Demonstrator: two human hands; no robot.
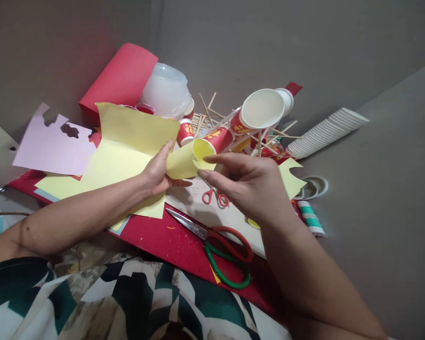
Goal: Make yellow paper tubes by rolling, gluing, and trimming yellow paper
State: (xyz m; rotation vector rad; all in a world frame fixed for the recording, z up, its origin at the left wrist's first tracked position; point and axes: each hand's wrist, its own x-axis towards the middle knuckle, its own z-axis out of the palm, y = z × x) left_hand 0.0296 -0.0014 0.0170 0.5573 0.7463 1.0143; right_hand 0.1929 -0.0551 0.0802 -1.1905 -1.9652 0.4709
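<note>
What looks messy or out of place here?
Wooden skewers lie scattered among tipped paper cups behind the yellow paper roll held by the left hand and right hand. The stack of white cups lies on its side, and the pink sheet has ragged cut-outs.

A home craft corner: coloured paper sheets (127, 141), scissors (216, 241), paper cups (326, 132) and wooden sticks (205, 115) crowd the floor

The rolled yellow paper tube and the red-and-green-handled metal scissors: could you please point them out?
Rolled yellow paper tube (182, 162), head view, on its curved side.
Red-and-green-handled metal scissors (206, 233), head view, at the blade pivot.
</note>
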